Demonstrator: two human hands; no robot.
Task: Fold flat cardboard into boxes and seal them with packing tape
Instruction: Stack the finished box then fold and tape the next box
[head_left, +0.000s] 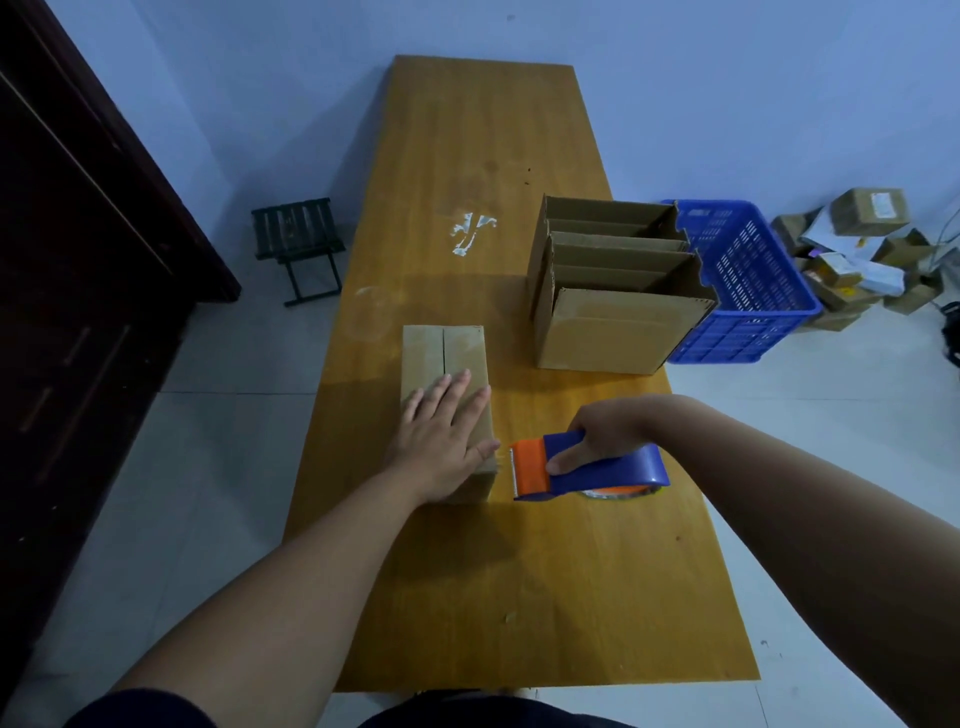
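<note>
Closed box (443, 358) lies on the tabletop (467, 130), left of centre, flaps meeting in a seam on top. Left hand (445, 434) presses flat on its near end, fingers straight. Right hand (605, 434) grips the dispenser (592, 470), its blade end just beside the box's near corner. Tape over the seam looks laid, though the sheen is hard to read; the cut likely remains. Two open boxes (613, 312) stand behind, tops unsealed. Crate (748, 291) past the right edge, stool (298, 241) to the left. Nothing blocks the work.
</note>
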